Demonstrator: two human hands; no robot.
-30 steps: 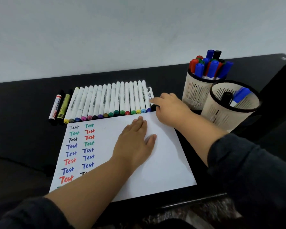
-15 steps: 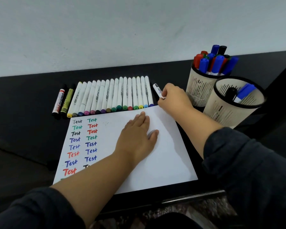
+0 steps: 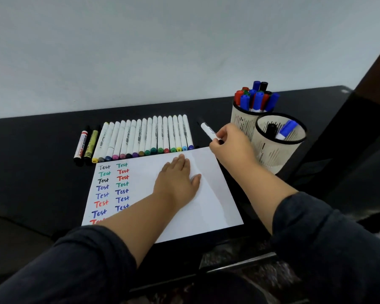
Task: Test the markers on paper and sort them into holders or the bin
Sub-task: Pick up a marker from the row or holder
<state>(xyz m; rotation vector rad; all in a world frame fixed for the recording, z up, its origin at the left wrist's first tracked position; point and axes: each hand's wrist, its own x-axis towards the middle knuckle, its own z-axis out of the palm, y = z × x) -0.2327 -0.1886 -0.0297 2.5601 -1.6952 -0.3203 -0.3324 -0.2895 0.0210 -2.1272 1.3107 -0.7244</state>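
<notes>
Two hands are at work over the white paper, which lies flat on the black table. The left hand rests palm down on the sheet with its fingers straight and close together, just as it did a second ago. The right hand has changed its job: a second ago it lay on the table at the right end of the marker row, fingers over a white-barrelled marker with a black cap; now it pinches that marker near its lower end and has lifted it clear of the row, tilted so the black cap points up and away to the left. The marker sits above the paper's far right corner, between the row and the holders. Whether its lower end is uncapped I cannot tell — the fingers cover it.

The row is otherwise unmoved, white barrels side by side with coloured ends toward the paper, and a red-labelled marker and a yellow-labelled one at its left. Two columns of the word "Test" in black, green, blue and red fill the paper's left side. To the right stand two pale mesh holders: the far holder is packed with blue, red, green and black caps, the near holder has one black and one blue — both unchanged.
</notes>
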